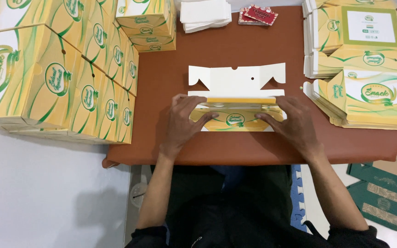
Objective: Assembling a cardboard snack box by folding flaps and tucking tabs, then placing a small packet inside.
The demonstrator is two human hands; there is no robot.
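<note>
View: looking down from the head at a brown table point(235, 50), with the person's two bare arms reaching forward.
Carton: a flat yellow and white carton blank point(236, 94) lies at the table's middle, just ahead of the near edge. Its long axis runs left to right. The white inside faces up on the far half, flaps pointing away; the printed near panel is folded over toward the person.
Left hand: the left hand point(184, 120) lies palm down on the carton's left end, fingers spread and pressed flat, seemingly to hold the fold down.
Right hand: the right hand point(292, 123) mirrors it on the right end, fingers spread and pressing, not pinching.
Left side: finished boxes point(56, 73) stand stacked in rows, within easy reach.
Right side: a pile of flat blanks point(368, 69) waits, also near.
Far edge: a white paper stack point(206, 14) and small red cards point(258, 14).
Floor, right: dark green flat cartons point(387, 183).
</note>
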